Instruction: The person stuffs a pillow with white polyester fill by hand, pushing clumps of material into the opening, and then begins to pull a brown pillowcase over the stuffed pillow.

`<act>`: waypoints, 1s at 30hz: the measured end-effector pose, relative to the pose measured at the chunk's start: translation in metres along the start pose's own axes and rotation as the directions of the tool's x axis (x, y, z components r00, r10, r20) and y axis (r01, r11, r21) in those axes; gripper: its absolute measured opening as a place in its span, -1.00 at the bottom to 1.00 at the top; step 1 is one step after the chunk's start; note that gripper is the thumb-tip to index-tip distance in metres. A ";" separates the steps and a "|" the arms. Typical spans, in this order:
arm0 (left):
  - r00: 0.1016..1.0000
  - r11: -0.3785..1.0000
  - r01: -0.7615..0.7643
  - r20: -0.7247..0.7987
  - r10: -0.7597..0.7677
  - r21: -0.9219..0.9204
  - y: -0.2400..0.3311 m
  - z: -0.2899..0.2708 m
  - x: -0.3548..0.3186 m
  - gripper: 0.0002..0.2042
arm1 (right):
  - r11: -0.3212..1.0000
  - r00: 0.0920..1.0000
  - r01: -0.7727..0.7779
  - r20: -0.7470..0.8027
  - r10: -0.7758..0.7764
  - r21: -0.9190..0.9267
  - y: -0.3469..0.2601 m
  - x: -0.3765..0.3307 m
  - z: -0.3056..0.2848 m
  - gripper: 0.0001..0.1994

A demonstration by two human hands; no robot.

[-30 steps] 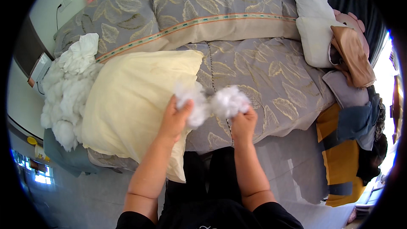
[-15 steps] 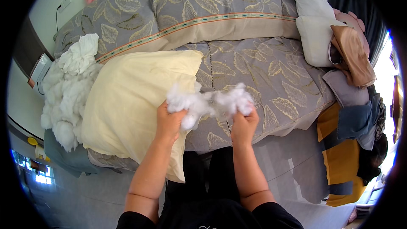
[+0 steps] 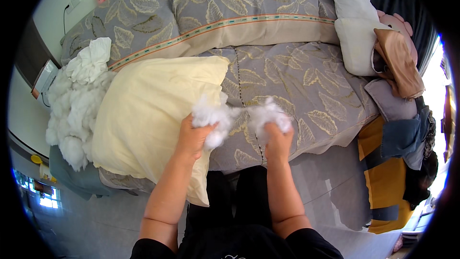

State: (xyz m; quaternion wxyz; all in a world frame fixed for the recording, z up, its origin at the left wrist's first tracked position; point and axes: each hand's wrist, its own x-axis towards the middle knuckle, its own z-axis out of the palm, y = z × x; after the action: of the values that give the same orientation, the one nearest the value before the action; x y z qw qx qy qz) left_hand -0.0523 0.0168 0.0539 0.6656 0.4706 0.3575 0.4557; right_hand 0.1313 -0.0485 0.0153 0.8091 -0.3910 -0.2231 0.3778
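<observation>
My left hand [image 3: 194, 136] is closed on a tuft of white fibre stuffing [image 3: 213, 117], over the right edge of a cream pillow [image 3: 148, 105]. A second tuft of stuffing [image 3: 269, 115] is pinched in my right hand [image 3: 279, 140], above the grey sofa seat. Thin wisps still join the two tufts across the gap. The pillow lies plump on the seat, its near corner hanging over the front edge close to my left forearm. To its left a big heap of loose stuffing [image 3: 76, 110] is piled, with a crumpled white cloth [image 3: 91, 60] on top.
The grey leaf-patterned sofa [image 3: 326, 81] stretches across in front of me, with back cushions behind. At the right end are white pillows [image 3: 357, 45], a brown cloth [image 3: 400, 60] and a grey cushion [image 3: 390, 98]. Clothes and a mustard fabric [image 3: 388, 187] hang at that side above the tiled floor [image 3: 316, 192].
The two tufts have been drawn slightly further apart, and the strands between them have thinned. My right hand has shifted a little; the pillow and heap look unchanged.
</observation>
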 end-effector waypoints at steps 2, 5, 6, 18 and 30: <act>1.000 1.000 0.018 0.012 -0.018 -0.005 -0.012 0.009 0.003 -0.67 | 0.987 0.967 0.098 0.246 -0.064 -0.129 0.007 -0.019 0.021 -0.62; 0.999 0.978 0.036 0.040 -0.028 -0.205 -0.025 0.026 -0.004 -0.64 | 0.750 0.850 0.469 0.469 -0.240 -0.466 0.015 -0.030 0.032 -0.60; 0.995 0.995 0.054 0.088 -0.047 -0.083 -0.029 0.023 -0.006 -0.61 | 0.573 0.792 0.594 0.536 -0.293 -0.564 0.018 -0.031 0.033 -0.60; 0.973 0.973 0.220 0.094 -0.212 -0.075 -0.012 0.023 -0.001 -0.74 | 0.910 0.865 0.284 0.490 -0.106 -0.303 0.006 -0.018 0.015 -0.62; 0.838 0.073 -0.356 0.284 0.465 0.932 0.009 0.003 0.006 -0.44 | 0.984 0.974 0.096 -0.187 -0.124 -0.152 0.056 0.015 0.027 -0.80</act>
State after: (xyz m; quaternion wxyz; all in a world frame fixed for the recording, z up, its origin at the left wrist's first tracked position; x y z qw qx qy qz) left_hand -0.0497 0.0227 0.0631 0.0511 0.8374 0.4410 0.3189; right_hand 0.0987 -0.0014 -0.0124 0.8169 -0.4700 -0.1901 0.2752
